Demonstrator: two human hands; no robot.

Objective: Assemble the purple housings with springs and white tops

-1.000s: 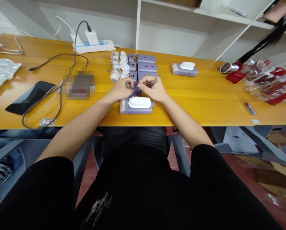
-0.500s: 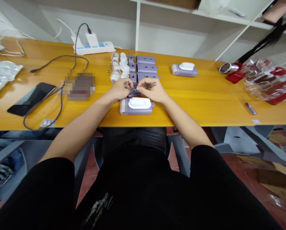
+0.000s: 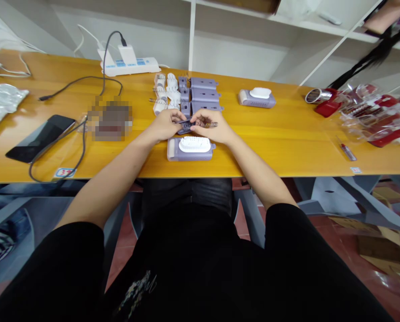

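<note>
Spring [image 3: 214, 124] lower, within right fingers [image 3: 200, 129]

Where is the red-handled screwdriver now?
In the head view, the small screwdriver lies on the right part of the table, near its front edge, just behind the small label and in front of the red parts.
</note>
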